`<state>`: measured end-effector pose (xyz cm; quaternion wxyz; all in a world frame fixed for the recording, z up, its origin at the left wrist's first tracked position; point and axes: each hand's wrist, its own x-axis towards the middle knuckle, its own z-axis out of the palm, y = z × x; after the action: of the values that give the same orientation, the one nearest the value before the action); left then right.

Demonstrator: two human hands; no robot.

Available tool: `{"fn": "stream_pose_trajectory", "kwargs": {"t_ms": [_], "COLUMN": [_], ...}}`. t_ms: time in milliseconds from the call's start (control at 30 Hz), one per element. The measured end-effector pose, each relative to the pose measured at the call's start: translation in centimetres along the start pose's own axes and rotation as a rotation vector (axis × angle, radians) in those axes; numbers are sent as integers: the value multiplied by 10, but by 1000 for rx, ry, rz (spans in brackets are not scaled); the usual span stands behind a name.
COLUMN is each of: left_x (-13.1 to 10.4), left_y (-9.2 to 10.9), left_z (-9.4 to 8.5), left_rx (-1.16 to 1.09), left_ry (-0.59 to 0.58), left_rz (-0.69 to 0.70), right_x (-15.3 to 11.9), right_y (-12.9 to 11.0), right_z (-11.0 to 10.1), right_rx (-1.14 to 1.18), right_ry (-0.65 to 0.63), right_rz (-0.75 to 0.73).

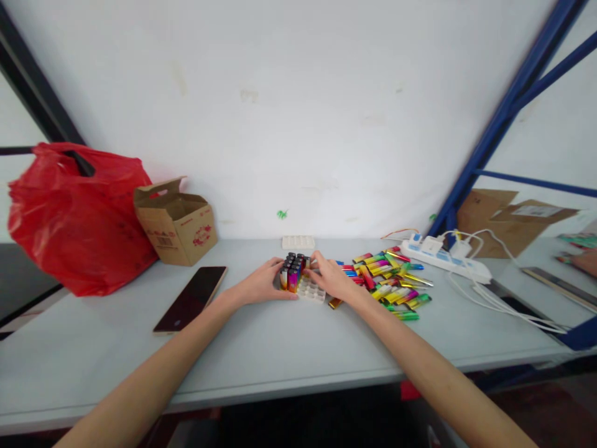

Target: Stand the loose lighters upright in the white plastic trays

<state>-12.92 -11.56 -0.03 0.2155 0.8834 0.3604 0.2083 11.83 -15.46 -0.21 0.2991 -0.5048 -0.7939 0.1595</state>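
A white moulded tray [311, 291] with rows of small pockets sits on the table in front of me. Several upright lighters [293, 274] with black tops and shiny coloured bodies fill its left part, while pockets on the right show bare. My left hand [262, 283] grips the left side of the tray and its lighters, thumb along the front and fingers behind. Over the tray's right part, my right hand [332, 277] has its fingers pinched at a lighter beside the standing rows; the fingers partly cover it. Loose metallic lighters [389, 277] lie piled right of that hand.
Another white tray [298, 242] lies against the wall. To the left are a phone [191, 300], an open cardboard box [180, 224] and a red plastic bag [84, 218]. A power strip [445, 259] with white cables stands right, near blue metal posts. Another person's hand [585, 261] shows far right.
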Motion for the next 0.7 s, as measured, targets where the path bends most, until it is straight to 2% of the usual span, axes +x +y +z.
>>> {"fn": "stream_pose_trajectory", "kwargs": {"t_ms": [100, 200, 300, 400, 500, 567, 700], "left_x": [0, 0, 0, 0, 0, 1, 1], "left_y": [1, 4, 6, 6, 5, 4, 1], "left_z": [-1, -2, -4, -4, -4, -3, -1], "left_rx": [7, 18, 26, 24, 48, 65, 63], "left_ry": [-2, -20, -21, -14, -38, -56, -50], "left_rz": [-8, -16, -30, -46, -49, -50, -42], "right_x": [1, -2, -10, -19, -22, -21, -19], "right_y": [1, 12, 32, 51, 57, 55, 47], "right_z": [-15, -39, -67, -86, -94, -93, -90], "right_rx": [-32, -34, -158, -247, -188, -182, -265], "right_ry": [-12, -9, 12, -73, -165, -188, -106], "right_rz": [-70, -119, -60, 58, 129, 122, 65]}}
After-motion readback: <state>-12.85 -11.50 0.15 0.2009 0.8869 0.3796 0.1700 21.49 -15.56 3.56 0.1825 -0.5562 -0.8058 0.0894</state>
